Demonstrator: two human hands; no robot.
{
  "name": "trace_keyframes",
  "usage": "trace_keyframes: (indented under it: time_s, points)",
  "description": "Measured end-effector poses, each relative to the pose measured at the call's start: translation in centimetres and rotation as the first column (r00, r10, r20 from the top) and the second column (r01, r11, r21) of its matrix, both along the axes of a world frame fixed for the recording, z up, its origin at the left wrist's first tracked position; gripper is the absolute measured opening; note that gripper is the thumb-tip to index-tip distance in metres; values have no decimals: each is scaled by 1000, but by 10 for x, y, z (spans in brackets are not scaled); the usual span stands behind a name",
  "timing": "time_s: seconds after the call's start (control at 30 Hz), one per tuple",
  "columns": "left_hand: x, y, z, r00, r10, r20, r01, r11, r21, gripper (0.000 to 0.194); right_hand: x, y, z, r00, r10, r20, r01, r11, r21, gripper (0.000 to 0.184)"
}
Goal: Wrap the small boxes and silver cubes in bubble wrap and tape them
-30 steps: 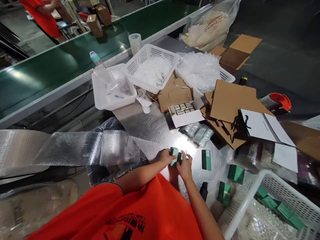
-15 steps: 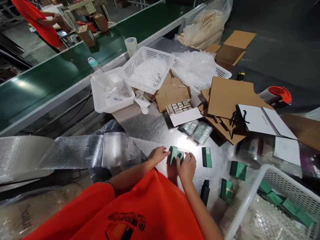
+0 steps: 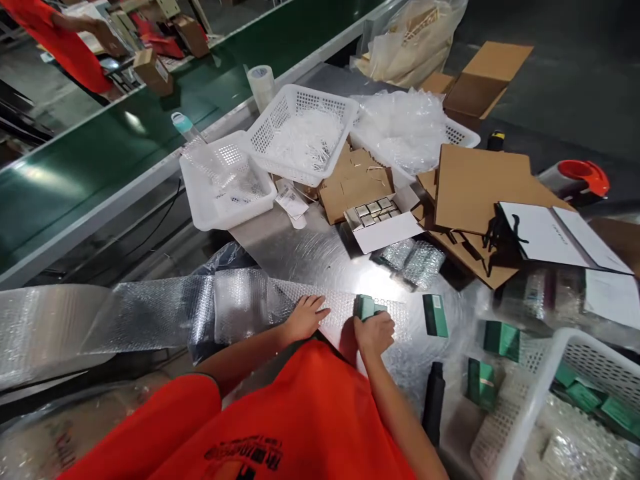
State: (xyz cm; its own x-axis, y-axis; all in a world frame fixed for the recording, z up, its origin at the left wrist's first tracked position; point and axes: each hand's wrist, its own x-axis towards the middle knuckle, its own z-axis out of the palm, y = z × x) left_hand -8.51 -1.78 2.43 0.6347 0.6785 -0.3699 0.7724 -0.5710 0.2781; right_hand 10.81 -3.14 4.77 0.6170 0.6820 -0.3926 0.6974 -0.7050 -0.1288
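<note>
A strip of bubble wrap [image 3: 333, 303] runs across the metal table from a big roll [image 3: 45, 327] at the left. My left hand [image 3: 304, 319] lies on the strip with its fingers stretched out, holding nothing. Two small green boxes [image 3: 365, 306] stand side by side on the strip. My right hand [image 3: 376, 335] grips them, fingers bent over their near side and partly hiding them. Another green box [image 3: 436, 315] lies on the table right of that hand. A black cylindrical object [image 3: 433, 403] is close to my right forearm.
A white basket [image 3: 530, 400] with green boxes and bubble-wrapped items stands front right. Behind are white baskets [image 3: 265, 160], an open carton of small boxes [image 3: 387, 230], flat cardboard [image 3: 480, 190] and a tape dispenser [image 3: 575, 180]. A conveyor [image 3: 210, 87] passes behind; a person works beyond it.
My left hand has come off the green boxes and moved left onto the bubble wrap. My right hand has closed over the boxes. The view has shifted slightly.
</note>
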Motion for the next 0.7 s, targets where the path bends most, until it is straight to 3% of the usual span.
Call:
trace_keyframes:
  time_s: [0.17, 0.3, 0.53, 0.7]
  points:
    - [-17, -2, -15, 993, -116, 29, 116, 993, 3, 63, 7, 0, -6, 999, 42, -6, -42, 999, -11, 51]
    - [-12, -1, -22, 990, -133, 41, 134, 991, -24, 70, 14, -5, -4, 1000, 12, -8, -12, 1000, -15, 57]
    - [17, 3, -19, 990, -120, 76, 125, 991, -56, 69, -5, 6, 14, 998, -46, -49, 44, 998, -45, 58]
    - [18, 6, -18, 988, -127, 91, 132, 989, -60, 60, -18, 15, 11, 1000, -1, -21, 0, 998, -60, 55]
